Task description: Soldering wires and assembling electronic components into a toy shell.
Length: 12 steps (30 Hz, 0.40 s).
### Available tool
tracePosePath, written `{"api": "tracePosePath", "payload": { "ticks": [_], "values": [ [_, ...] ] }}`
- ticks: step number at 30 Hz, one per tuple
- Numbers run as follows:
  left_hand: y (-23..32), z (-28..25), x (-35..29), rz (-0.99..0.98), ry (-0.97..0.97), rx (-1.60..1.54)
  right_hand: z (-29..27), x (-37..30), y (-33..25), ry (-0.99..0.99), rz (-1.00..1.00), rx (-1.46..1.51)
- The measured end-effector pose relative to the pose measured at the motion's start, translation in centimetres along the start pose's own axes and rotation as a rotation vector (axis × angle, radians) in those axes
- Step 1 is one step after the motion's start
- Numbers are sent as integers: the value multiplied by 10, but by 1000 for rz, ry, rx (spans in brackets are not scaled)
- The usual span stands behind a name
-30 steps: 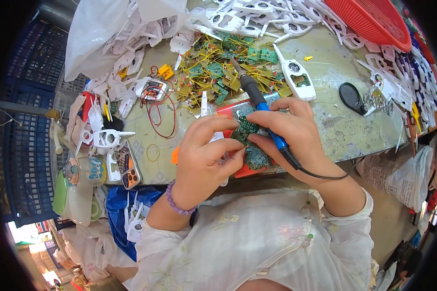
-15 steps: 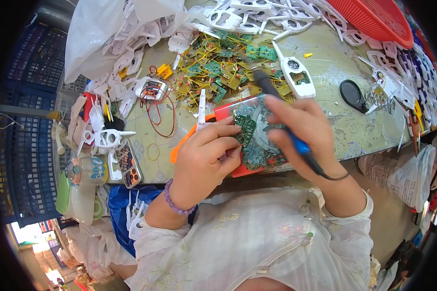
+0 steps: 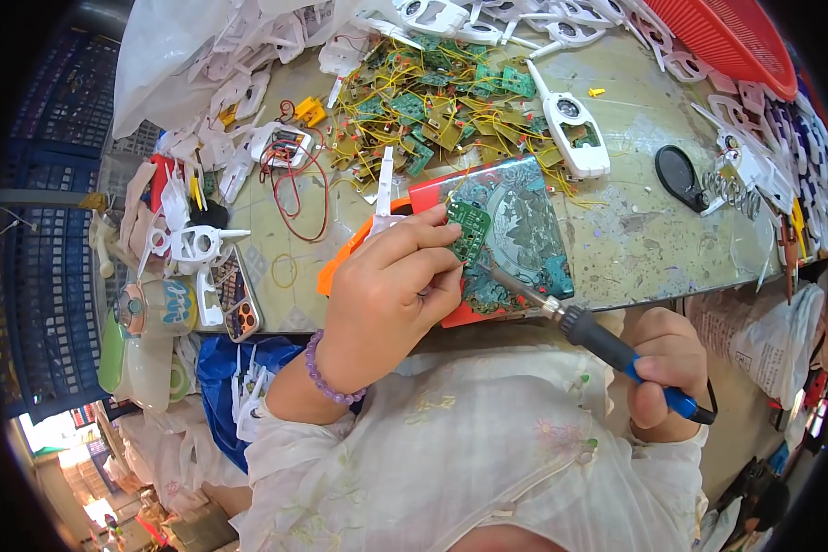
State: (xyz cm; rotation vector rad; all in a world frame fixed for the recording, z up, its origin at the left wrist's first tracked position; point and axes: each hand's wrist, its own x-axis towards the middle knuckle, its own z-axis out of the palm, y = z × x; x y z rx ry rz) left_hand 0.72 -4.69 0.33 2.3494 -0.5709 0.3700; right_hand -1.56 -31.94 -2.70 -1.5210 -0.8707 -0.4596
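Note:
My left hand (image 3: 391,285) pinches a small green circuit board (image 3: 469,228) by its left edge, over a teal patterned pad with a red border (image 3: 524,221). In my right hand (image 3: 667,373) is a soldering iron (image 3: 598,336) with a dark grip and blue handle. Its thin tip points left and lies close to the board's lower right edge; whether it touches cannot be made out. Just beyond the pad lies a heap of green and brown circuit boards with yellow wires (image 3: 432,120). Partly hidden behind my left hand are a white plastic part (image 3: 385,184) and an orange object (image 3: 340,262).
A white housing (image 3: 575,138) lies right of the heap. White plastic parts (image 3: 451,17) and a red basket (image 3: 727,37) stand at the back. A black round piece (image 3: 679,175) and a coil spring (image 3: 736,195) are at right. At left are red wires (image 3: 294,207) and a phone (image 3: 239,304).
My right hand has moved down and right, toward my body. The soldering iron has swung from pointing away over the heap to pointing left at the board. My left hand still grips the board.

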Motion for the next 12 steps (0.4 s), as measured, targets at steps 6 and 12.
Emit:
{"api": "tracePosePath", "payload": {
  "ticks": [6, 12],
  "values": [
    [0, 2, -1, 8, 8, 22, 3, 1, 6, -51, -33, 13],
    [2, 0, 0, 29, -2, 58, 5, 1, 10, -41, -46, 2]
  ]
}}
